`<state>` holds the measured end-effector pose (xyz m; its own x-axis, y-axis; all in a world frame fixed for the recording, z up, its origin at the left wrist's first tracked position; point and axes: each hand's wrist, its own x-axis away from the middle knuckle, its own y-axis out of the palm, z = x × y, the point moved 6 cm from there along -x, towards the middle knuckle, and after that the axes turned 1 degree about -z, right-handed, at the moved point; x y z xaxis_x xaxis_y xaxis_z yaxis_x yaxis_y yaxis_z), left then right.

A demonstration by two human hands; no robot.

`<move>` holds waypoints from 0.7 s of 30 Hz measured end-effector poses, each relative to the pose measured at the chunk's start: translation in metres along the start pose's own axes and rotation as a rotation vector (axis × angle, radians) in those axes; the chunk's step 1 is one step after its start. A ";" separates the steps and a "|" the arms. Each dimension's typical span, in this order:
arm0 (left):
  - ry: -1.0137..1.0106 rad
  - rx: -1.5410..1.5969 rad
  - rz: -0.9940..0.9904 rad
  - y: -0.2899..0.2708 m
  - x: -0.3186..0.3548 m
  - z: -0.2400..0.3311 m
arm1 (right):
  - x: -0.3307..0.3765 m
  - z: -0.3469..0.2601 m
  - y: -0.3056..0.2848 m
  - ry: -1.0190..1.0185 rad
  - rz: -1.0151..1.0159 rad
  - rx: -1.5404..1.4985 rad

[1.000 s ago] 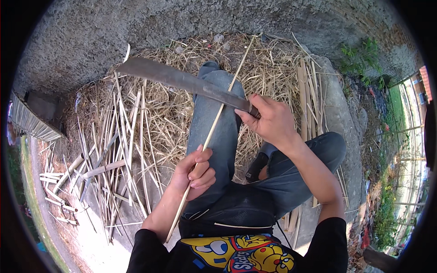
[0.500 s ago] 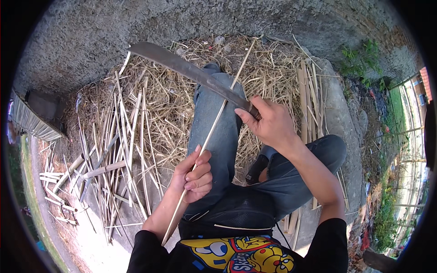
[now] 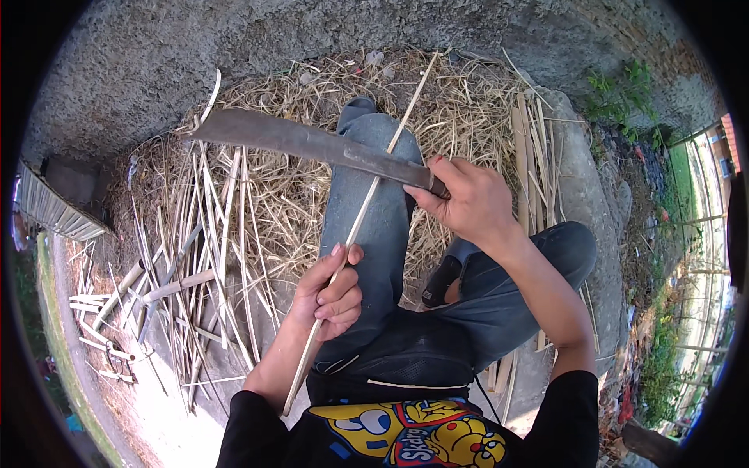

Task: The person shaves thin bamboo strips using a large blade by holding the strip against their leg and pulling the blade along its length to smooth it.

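My left hand [image 3: 328,295] is closed round a long, thin pale strip [image 3: 361,221], bamboo by its look. The strip slants up and to the right across my raised, jeans-clad knee, and its lower end reaches back by my left forearm. In my right hand [image 3: 473,198] is the handle of a machete [image 3: 289,140], thumb and fingers wrapped round it. The broad, dark blade points left and lies across the strip above the knee. Part of the handle is hidden in my palm.
Many split strips [image 3: 214,257] and some round bamboo pieces [image 3: 178,285] lie at the left. Dry shavings [image 3: 289,207] cover the ground ahead, up to a rough grey wall [image 3: 328,31]. Flat slats [image 3: 524,171] lie right of my legs, beside a stone edge [image 3: 577,171].
The machete has moved down the strip toward me, and its tip has dropped lower, so the blade lies flatter. My left hand keeps hold of the strip nearly in place.
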<state>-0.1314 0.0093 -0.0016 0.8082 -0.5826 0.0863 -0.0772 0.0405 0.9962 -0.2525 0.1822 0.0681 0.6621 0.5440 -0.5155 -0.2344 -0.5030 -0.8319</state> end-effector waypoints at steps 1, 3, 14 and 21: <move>0.004 -0.011 0.044 0.000 0.001 -0.001 | 0.000 0.007 0.004 0.072 0.004 -0.030; -0.004 -0.058 0.043 0.002 -0.003 -0.001 | -0.003 0.007 0.005 0.129 0.015 -0.075; 0.040 -0.316 0.176 0.005 -0.003 -0.003 | 0.003 -0.007 0.005 0.062 -0.033 -0.039; 0.038 -0.341 0.198 0.005 -0.004 -0.003 | -0.011 0.011 0.002 0.144 -0.007 0.045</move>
<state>-0.1331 0.0137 0.0036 0.8188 -0.5063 0.2708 -0.0405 0.4195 0.9069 -0.2684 0.1826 0.0695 0.7581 0.4438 -0.4778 -0.2589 -0.4677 -0.8451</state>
